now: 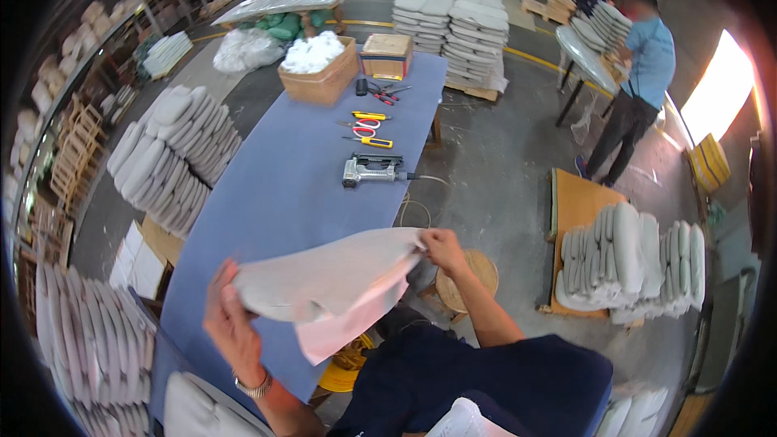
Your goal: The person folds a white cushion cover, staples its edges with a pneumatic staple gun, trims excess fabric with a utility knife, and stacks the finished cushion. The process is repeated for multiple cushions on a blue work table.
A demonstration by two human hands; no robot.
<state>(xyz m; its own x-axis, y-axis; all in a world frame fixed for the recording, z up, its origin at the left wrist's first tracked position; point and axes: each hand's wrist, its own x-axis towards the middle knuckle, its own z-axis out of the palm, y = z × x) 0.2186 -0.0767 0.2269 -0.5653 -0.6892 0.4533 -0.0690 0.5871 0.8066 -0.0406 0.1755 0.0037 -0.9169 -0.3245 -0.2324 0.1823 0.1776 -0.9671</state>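
A light grey fabric cover (324, 279) with a pink flap (356, 328) hanging from its near side is stretched between my two hands, above the front of the blue table. My left hand (232, 316), slightly blurred and with a metal watch on its wrist, grips the cover's left edge. At the other end, my right hand (443, 248) is closed on the corner, fingers bent around the fabric. Beyond the cover, a silver staple gun (372, 171) with an air hose lies on the table. Past it are yellow-handled tools (371, 142) and red-handled scissors (366, 128).
Pliers (384, 95) and two cardboard boxes (320, 85) (386, 57) occupy the blue table's (299, 170) far end. Grey cushions (174, 150) stand stacked on the left, and more (627, 251) on the right. A round stool (469, 279) is beside me. Another person (643, 57) works at the far right.
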